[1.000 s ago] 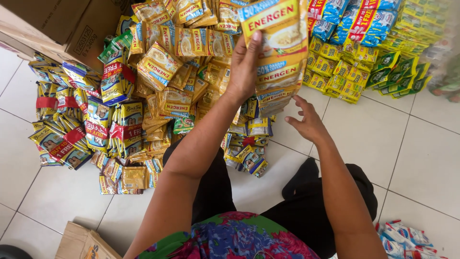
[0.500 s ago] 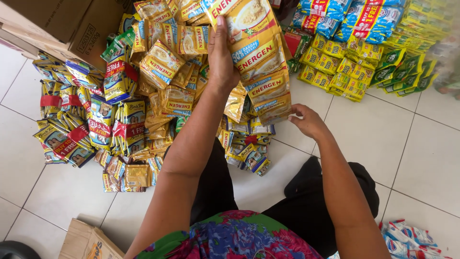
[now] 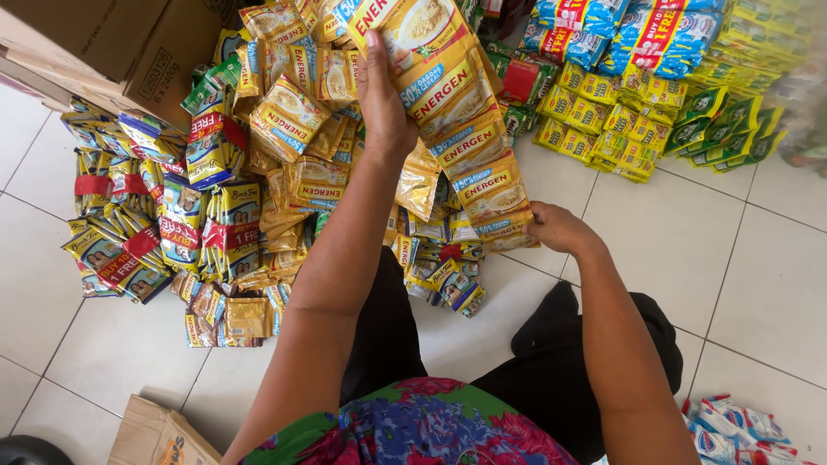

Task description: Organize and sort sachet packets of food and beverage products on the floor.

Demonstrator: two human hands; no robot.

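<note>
Left hand (image 3: 383, 103) and right hand (image 3: 556, 226) grip a yellow sachet strip (image 3: 461, 129) over heaped sachets (image 3: 258, 172), cardboard boxes (image 3: 112, 52) far left.

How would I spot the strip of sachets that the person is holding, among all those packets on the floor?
Start at the big heap of packets on the tiled floor. Above its right edge hangs a strip of yellow sachets, left hand gripping its top, right hand its bottom end. Unlike the packets lying around it, it is lifted and stretched out in one connected line.
</note>
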